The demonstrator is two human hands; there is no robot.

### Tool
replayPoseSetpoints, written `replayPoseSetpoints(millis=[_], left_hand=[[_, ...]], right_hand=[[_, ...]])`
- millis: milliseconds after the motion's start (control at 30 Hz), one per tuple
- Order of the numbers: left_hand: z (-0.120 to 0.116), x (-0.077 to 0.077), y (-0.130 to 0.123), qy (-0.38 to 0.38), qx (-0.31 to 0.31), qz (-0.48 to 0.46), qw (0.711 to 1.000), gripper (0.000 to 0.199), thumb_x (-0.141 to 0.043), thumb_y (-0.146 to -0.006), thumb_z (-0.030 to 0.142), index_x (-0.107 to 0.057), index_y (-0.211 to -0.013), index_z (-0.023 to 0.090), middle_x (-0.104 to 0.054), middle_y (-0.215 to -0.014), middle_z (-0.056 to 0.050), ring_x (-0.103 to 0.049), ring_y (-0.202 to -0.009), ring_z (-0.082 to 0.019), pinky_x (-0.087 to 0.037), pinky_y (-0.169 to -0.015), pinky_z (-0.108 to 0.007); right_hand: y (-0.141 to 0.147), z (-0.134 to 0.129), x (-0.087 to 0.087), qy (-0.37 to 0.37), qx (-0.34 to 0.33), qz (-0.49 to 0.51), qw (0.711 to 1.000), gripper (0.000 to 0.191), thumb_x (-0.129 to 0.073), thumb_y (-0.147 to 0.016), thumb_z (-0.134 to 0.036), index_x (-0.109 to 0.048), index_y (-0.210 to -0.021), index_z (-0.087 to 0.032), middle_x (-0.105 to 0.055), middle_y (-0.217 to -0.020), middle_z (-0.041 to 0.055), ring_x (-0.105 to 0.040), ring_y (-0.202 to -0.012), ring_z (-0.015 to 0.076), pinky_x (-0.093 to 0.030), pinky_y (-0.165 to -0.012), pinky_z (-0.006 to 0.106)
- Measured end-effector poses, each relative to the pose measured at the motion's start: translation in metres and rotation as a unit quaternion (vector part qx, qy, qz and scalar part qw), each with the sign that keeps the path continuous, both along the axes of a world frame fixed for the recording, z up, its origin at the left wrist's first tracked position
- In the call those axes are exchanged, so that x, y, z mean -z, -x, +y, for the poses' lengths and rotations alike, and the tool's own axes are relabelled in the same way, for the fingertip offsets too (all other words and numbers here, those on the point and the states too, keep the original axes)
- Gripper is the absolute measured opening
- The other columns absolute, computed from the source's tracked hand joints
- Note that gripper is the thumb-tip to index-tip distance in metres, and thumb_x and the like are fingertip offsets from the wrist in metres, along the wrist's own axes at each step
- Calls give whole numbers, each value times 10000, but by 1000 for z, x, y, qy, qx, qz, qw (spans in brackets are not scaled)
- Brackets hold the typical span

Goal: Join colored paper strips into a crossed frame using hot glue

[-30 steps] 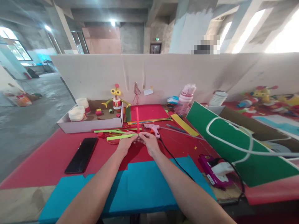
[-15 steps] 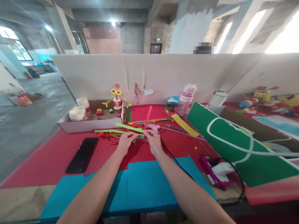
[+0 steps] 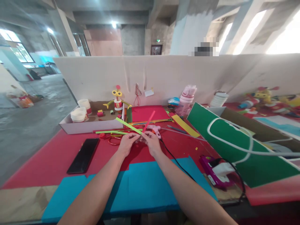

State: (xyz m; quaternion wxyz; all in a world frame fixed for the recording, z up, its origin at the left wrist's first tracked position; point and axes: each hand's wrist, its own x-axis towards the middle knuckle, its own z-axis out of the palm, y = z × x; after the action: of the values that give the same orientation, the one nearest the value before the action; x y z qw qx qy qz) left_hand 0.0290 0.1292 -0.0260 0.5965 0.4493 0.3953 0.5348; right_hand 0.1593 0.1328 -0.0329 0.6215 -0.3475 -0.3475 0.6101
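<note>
Over the red table covering, a green paper strip and a red paper strip meet at an angle, their near ends pinched between my fingertips. My left hand closes on the joined ends from the left. From the right, my right hand pinches the same spot, its fingers almost touching the left ones. The exact overlap is hidden by my fingers. Just behind my right hand lies a pink glue gun. More green strips and red-handled scissors rest left of my hands.
A black phone lies at left, near blue sheets. Behind it, a shallow box holds paper cups and a paper robot figure. At right are a purple power strip and a green box with a white cable.
The green and red strips have tilted, the green one now sloping more steeply and the red one leaning further right. Both hands stay pinched together at nearly the same place.
</note>
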Motion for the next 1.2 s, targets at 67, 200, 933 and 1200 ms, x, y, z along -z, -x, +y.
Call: replayPoseSetpoints(millis=[67, 200, 933, 1200], left_hand=[[2, 2, 0, -2, -9, 0, 1000, 277, -776, -615, 345, -656, -737, 127, -651, -644, -31, -560, -553, -111, -417, -521, -226], [4, 6, -2, -4, -19, 1, 1000, 312, -786, -599, 359, -673, -749, 111, -662, -656, -48, -585, -572, -124, -430, -557, -236], [7, 10, -2, -36, -80, 109, 990, 222, -712, -596, 330, -631, -562, 126, -559, -487, -12, -467, -471, -104, -356, -495, -231], [1, 2, -3, -36, -76, 129, 988, 276, -753, -567, 381, -656, -597, 124, -585, -515, -14, -473, -482, -107, -357, -505, -232]], right_hand=[[4, -1, 1, -11, -3, -9, 1000, 330, -801, -557, -388, -596, -699, -171, -650, -594, -17, -611, -527, 120, -549, -602, 281], [8, -3, 1, -21, -23, -25, 999, 334, -786, -565, -413, -615, -716, -169, -666, -615, -4, -630, -542, 140, -557, -607, 297], [-2, -2, -9, -124, 1, -189, 974, 403, -776, -533, -502, -562, -661, -186, -633, -607, 3, -583, -544, 141, -513, -532, 272], [-7, -3, -12, -86, -6, -213, 973, 357, -745, -564, -485, -613, -647, -163, -641, -575, 0, -564, -486, 116, -503, -541, 263]])
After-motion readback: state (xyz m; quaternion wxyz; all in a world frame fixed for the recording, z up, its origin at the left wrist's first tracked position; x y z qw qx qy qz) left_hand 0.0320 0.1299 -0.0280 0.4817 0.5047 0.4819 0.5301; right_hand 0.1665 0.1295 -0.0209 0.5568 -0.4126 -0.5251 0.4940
